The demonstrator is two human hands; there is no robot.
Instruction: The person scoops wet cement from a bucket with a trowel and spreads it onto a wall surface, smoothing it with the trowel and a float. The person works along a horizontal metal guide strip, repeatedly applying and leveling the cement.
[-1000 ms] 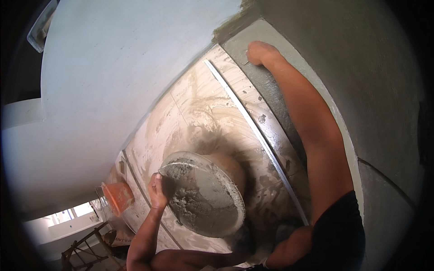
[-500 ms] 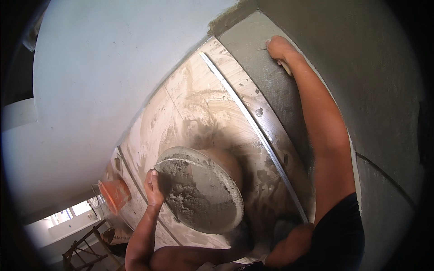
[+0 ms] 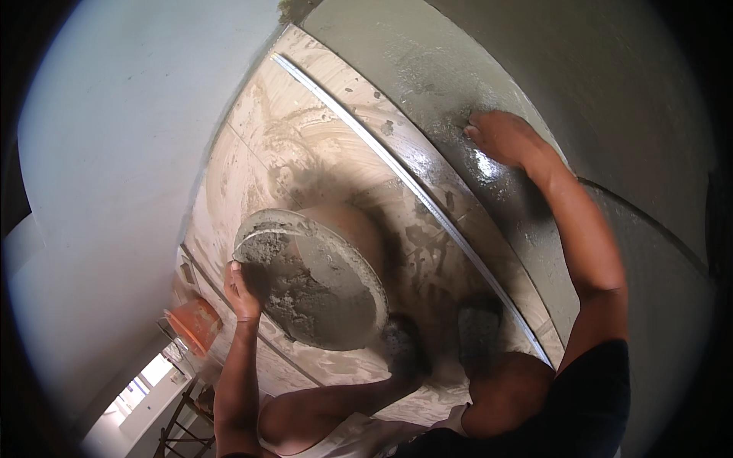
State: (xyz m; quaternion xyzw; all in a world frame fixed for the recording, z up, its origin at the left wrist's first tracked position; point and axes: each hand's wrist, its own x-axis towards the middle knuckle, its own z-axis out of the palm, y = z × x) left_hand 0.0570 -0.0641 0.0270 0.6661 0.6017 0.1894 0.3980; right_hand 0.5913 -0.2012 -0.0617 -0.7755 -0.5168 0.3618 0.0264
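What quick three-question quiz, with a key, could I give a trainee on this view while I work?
1. True or false: the left hand is at the rim of the tub.
2. Where does the long metal bar lie? A: inside the tub. B: between the tub and the right hand. C: under the left hand.
3. Fill the gap: the small bucket at the left of the picture is coloured ____.

Key: 1 true; 2 B; 3 orange.
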